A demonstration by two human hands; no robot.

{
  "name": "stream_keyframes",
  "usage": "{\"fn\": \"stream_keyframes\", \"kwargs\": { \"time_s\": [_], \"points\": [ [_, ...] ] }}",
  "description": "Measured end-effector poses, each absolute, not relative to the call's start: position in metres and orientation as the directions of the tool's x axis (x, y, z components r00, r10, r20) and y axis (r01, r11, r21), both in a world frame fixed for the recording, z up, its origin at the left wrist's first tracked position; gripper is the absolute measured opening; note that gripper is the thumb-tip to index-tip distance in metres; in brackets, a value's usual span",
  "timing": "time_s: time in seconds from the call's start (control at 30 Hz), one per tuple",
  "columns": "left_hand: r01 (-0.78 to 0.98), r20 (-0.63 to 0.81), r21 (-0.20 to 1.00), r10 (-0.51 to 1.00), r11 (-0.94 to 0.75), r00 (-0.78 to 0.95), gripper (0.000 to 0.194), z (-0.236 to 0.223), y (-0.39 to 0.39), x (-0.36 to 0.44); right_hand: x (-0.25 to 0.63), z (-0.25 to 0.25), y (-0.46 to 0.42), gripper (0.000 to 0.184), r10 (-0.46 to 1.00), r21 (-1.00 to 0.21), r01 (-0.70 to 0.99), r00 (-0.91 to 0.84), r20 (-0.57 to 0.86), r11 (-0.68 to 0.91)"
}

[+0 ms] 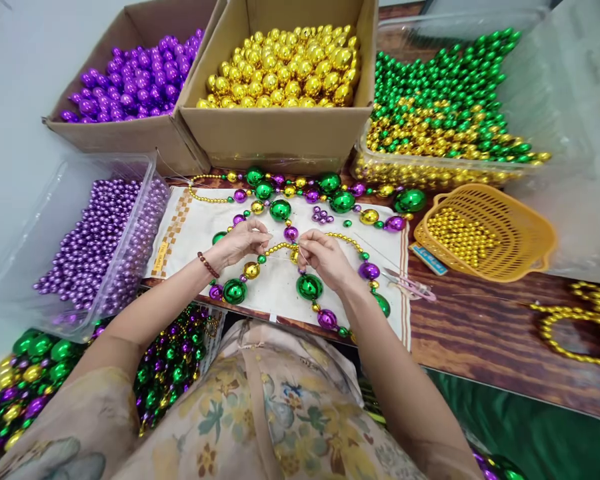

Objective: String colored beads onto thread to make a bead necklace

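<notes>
On a white cloth [280, 303], my left hand [243, 243] and my right hand [325, 257] face each other with fingertips pinched. A thin pale thread [283, 258] runs between them, its ends hidden in the fingers. Just behind it curves a string of small gold beads [280, 247]. A strand with a large green bead [309, 287] hangs below my right hand; another green bead [235, 291] lies below my left. Beyond the hands is a bead necklace [280, 210] in green, purple and gold. Pink-handled scissors [413, 285] rest at the cloth's right edge.
Cardboard boxes hold purple beads [140, 77] and gold beads [285, 67] at the back. Clear bins carry green and gold beads [445, 100] and small purple beads [95, 240]. A yellow basket [525, 243] stands right, near gold strands [575, 313]. Finished-looking strands [173, 360] hang lower left.
</notes>
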State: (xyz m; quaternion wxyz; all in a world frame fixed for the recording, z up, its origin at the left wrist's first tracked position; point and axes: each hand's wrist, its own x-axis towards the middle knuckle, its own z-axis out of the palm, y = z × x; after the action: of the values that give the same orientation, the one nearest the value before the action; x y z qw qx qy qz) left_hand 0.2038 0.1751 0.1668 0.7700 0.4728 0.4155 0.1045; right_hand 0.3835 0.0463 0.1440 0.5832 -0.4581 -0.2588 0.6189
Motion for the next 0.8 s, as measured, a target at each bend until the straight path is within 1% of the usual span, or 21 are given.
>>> {"fn": "stream_keyframes", "kwargs": {
  "time_s": [0.1,0.2,0.37,0.47,0.57,0.67,0.73,0.77,0.8],
  "points": [
    [0.250,-0.486,0.860,0.564,0.444,0.667,0.030,0.171,0.171,0.205,0.384,0.148,0.054,0.037,0.972,-0.921,-0.356,0.108,-0.210,-0.160],
    [0.267,-0.457,0.880,0.549,0.392,0.700,0.029,0.176,0.168,0.204,0.387,0.155,0.059,0.033,0.985,-0.959,-0.268,0.114,-0.131,-0.096],
    [0.241,-0.402,0.895,0.444,0.375,0.801,0.027,0.181,0.167,0.201,0.391,0.170,0.072,0.029,0.988,-0.960,-0.279,0.155,-0.020,0.024],
    [0.209,-0.358,0.910,0.425,0.358,0.832,0.030,0.183,0.167,0.201,0.383,0.180,0.094,0.026,0.991,-0.960,-0.269,0.131,0.042,0.076],
    [0.154,-0.297,0.935,0.467,0.318,0.833,0.031,0.182,0.167,0.201,0.369,0.187,0.122,0.024,0.992,-0.960,-0.252,0.076,0.103,0.119],
    [0.063,-0.241,0.947,0.570,0.314,0.786,0.033,0.180,0.168,0.198,0.364,0.190,0.139,0.021,0.986,-0.968,-0.193,0.075,0.148,0.160],
    [0.008,-0.227,0.942,0.621,0.335,0.750,0.035,0.178,0.168,0.194,0.368,0.188,0.140,0.027,0.976,-0.981,-0.059,0.122,0.178,0.186],
    [-0.012,-0.224,0.939,0.639,0.343,0.735,0.036,0.178,0.168,0.192,0.371,0.185,0.137,0.028,0.978,-0.984,0.017,0.110,0.178,0.177],
    [-0.025,-0.223,0.937,0.653,0.347,0.724,0.037,0.177,0.168,0.190,0.374,0.182,0.133,0.027,0.985,-0.984,0.081,0.057,0.163,0.158]
  ]
}}
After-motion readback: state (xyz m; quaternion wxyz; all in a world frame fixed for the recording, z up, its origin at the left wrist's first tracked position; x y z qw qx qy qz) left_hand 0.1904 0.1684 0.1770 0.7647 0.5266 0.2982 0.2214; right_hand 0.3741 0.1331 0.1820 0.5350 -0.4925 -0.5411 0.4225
